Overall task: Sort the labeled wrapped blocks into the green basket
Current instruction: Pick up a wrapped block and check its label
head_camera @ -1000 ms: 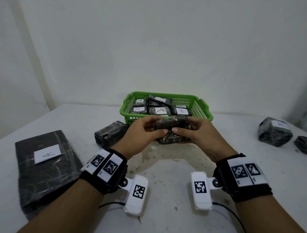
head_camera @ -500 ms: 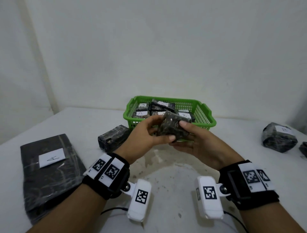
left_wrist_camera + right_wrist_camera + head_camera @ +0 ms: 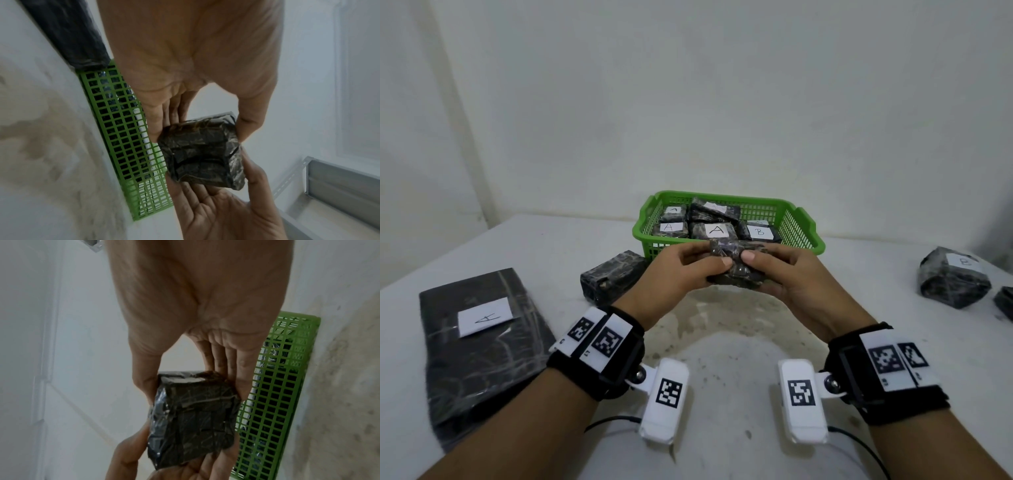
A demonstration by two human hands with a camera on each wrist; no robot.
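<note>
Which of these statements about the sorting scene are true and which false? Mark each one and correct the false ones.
1. Both hands hold one wrapped block. True: the left hand and right hand grip the block from either side.
2. The held block is already inside the basket. False: it is held in front of the basket, outside it.
3. Blocks in the basket carry A and B labels. True.
4. The flat package at the left is labelled B. False: its label reads A.
5. A B-labelled block lies on the table at the right. True.
</note>
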